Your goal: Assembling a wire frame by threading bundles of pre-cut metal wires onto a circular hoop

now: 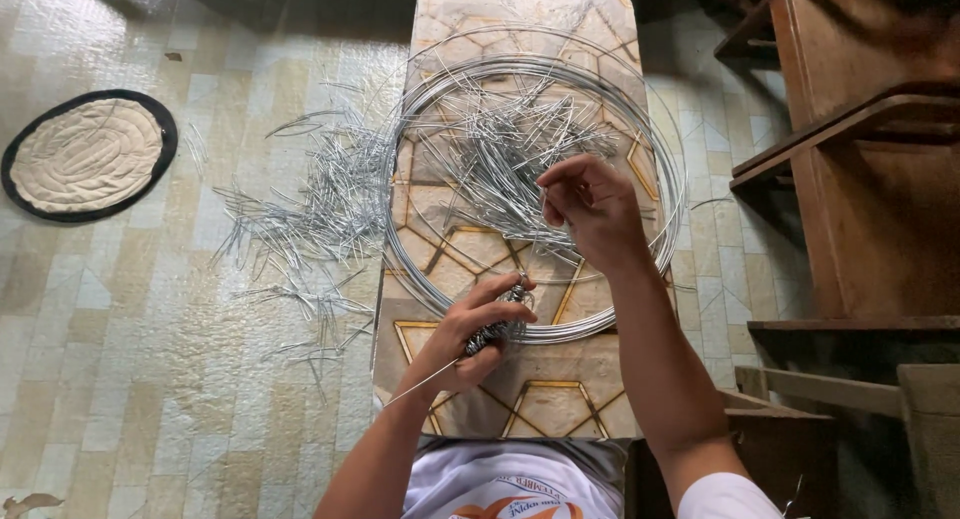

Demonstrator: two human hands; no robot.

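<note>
Patterned board (560, 399): left hand (470, 334) grip clasps a wire bundle (498, 324); right hand (595, 209) pinches thin wire pieces (500, 149).

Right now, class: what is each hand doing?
Left hand: closed around a silvery wire-wrapped rod.
Right hand: fingers pinched over thin silver wire pieces; grip unclear.

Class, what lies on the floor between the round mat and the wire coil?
In the head view, scattered short wire pieces litter the tiles between round mat and wire coil.

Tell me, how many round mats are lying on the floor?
1. The round mat, beige with a black rim, lies on the tiled floor at the upper left, apart from the scattered wire pieces. Others may lie outside the view.
</note>
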